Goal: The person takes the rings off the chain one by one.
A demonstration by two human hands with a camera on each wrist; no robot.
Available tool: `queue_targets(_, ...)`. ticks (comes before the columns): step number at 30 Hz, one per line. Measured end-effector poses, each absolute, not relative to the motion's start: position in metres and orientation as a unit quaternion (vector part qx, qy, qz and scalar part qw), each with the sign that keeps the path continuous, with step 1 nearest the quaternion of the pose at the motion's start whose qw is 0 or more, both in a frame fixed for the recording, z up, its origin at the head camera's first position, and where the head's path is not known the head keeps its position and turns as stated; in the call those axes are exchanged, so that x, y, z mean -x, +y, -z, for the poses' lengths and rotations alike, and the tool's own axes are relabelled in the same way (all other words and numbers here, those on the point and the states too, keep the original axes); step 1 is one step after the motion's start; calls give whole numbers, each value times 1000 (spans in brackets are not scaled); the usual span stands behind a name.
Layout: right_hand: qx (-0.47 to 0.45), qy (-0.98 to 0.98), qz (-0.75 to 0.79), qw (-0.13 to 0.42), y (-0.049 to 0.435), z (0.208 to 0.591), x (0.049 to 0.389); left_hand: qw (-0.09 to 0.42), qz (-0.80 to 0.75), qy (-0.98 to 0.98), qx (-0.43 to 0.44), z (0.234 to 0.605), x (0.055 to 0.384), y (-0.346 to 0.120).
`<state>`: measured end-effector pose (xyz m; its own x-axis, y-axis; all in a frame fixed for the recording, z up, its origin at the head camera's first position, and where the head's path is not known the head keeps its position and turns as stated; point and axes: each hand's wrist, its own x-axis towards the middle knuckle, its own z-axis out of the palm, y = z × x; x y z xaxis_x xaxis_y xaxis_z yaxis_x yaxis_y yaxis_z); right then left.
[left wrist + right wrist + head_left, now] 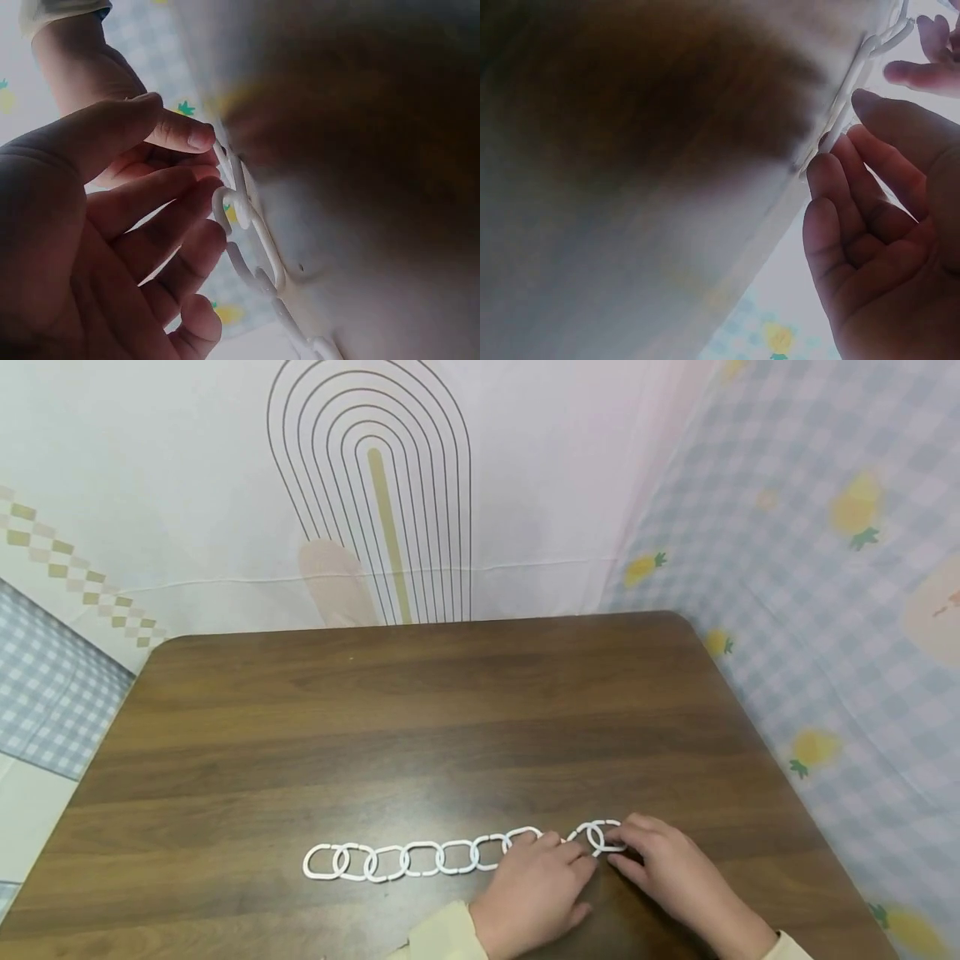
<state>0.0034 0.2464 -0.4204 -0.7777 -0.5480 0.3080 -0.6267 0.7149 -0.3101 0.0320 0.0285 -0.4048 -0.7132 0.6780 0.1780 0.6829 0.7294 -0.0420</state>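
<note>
White end link (609, 849) sat pinched between bent fingers and thumb of the right hand (675, 864); how firmly, could not tell. Just beside, the left hand (536, 885) lay palm-down over the same chain (439, 858), fingers relaxed and unclosed, its tips at the links and hiding some. A short stretch of chain showed between both sets of fingers; a longer, nearly straight row ran out leftward from the left fingers. Pale yellow sleeve (442, 935) behind the left wrist. Brown wood-grained table (420, 710) lay beneath and well beyond the fingertips. Past it, ahead of the fingers, hung white arch-patterned cloth (540, 485); rightward of them, blue-checked cloth (825, 610) with pineapples.
</note>
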Motion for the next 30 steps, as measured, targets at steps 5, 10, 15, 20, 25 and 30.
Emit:
queue_targets(5,-327,-918,-204,97,245,422,-2,95,-1,-927,363,407,-30,31)
queue_targets(10,-337,-913,-206,99,241,422,0,87,-3,-929,360,409,-26,32)
queue_targets(15,-330,-918,-202,90,241,421,0,81,-2,-930,357,410,-25,33)
queue_targets(20,-323,-925,-186,76,240,420,1,86,-4,-932,351,410,-24,33)
queue_targets(25,-319,-926,-182,86,239,419,0,91,-8,-934,345,409,-24,33)
queue_targets(30,-308,-928,-185,93,239,418,0,93,-13,-937,336,409,-22,32)
